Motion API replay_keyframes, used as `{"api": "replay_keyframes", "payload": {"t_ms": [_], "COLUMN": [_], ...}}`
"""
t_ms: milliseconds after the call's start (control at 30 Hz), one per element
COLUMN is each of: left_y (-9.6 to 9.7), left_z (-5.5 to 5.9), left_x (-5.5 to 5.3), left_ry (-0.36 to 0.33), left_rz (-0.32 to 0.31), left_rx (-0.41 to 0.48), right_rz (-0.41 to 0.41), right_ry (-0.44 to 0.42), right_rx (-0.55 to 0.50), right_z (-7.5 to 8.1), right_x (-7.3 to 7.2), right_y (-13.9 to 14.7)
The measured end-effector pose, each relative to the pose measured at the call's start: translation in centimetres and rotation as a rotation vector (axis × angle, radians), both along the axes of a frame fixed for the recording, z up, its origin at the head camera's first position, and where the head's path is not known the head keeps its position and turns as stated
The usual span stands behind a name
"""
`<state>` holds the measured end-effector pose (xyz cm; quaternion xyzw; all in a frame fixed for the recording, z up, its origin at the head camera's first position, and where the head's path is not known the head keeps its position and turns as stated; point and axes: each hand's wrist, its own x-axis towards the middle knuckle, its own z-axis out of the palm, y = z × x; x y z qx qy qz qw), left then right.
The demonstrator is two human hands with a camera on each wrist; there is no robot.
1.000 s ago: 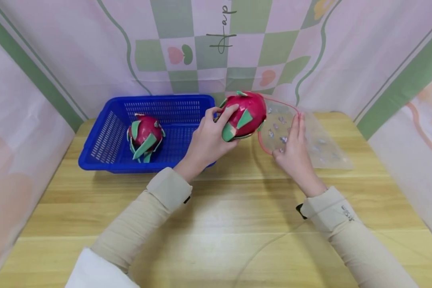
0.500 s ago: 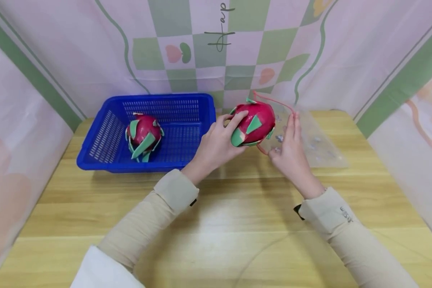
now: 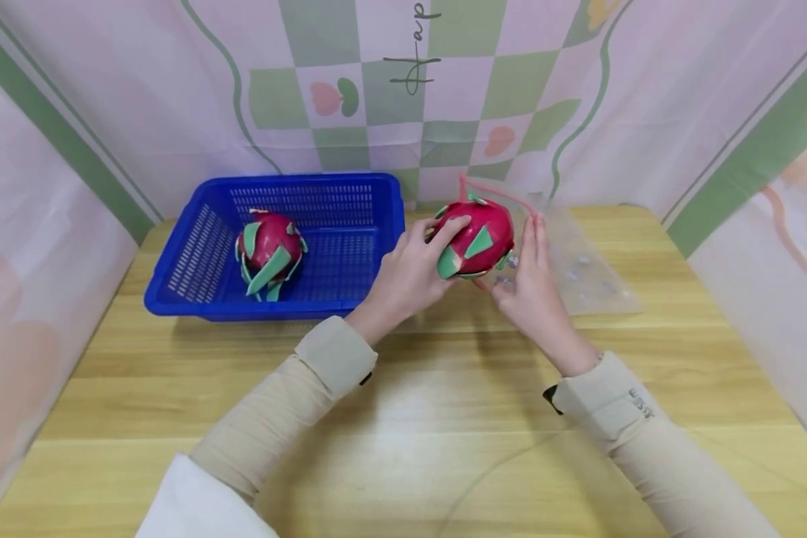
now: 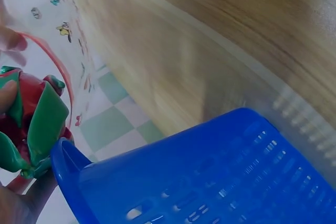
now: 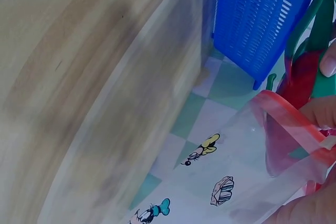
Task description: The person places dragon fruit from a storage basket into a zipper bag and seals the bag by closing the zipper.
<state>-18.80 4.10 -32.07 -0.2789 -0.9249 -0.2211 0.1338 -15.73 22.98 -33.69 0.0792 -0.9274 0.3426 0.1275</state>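
Observation:
My left hand [image 3: 409, 275] grips a red dragon fruit [image 3: 492, 228] with green leaf-like scales, held just right of the blue basket. A clear, cartoon-printed plastic bag [image 3: 595, 280] with a red rim is held at its mouth by my right hand [image 3: 536, 302]. The dragon fruit is at the bag's opening; in the right wrist view part of that fruit [image 5: 304, 74] shows above the red rim [image 5: 291, 111] and part through the clear plastic. Green scales [image 4: 47, 124] face the left wrist camera. The left thumb is hidden in the head view.
A blue perforated basket [image 3: 242, 308] stands on the wooden table [image 3: 403, 448] at the left back, with another dragon fruit [image 3: 274, 243] inside. Its right end is close to my left hand. A printed curtain [image 3: 464, 90] hangs behind the table.
My left hand has carried the dragon fruit rightward and slightly down into the bag's mouth. My right hand has shifted a little left with the bag's rim.

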Motion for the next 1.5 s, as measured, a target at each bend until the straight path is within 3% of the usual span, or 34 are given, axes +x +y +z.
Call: {"api": "replay_keyframes", "payload": {"t_ms": [233,633,800,967,1067,1367,1500], "left_y": [0.2,0.6,0.6,0.7,0.7,1.0,1.2], "left_z": [-0.1,-0.6,-0.5,-0.3,-0.4,-0.4,-0.4], "left_x": [0.3,0.4,0.1,-0.4,-0.6,-0.8,-0.9], "left_ry": [-0.009,-0.124,-0.214,-0.375,-0.451,-0.588,-0.617], "left_rz": [-0.005,0.031,0.046,0.099,0.143,0.243,0.236], "left_rx": [-0.007,0.047,0.133,0.271,0.31,0.451,0.514], "right_rz": [0.019,0.025,0.028,0.057,0.07,0.069,0.072], "right_ry": [0.03,0.038,0.032,0.011,0.003,0.047,0.024], "right_rx": [0.008,-0.08,-0.088,-0.057,-0.052,0.03,0.014], "right_z": [-0.1,-0.3,-0.3,-0.4,-0.4,-0.8,-0.9], "right_x": [0.0,0.1,0.1,0.2,0.4,0.9,1.1], "right_y": [-0.8,-1.7,-1.7,-1.6,-1.5,-1.2,-1.1]}}
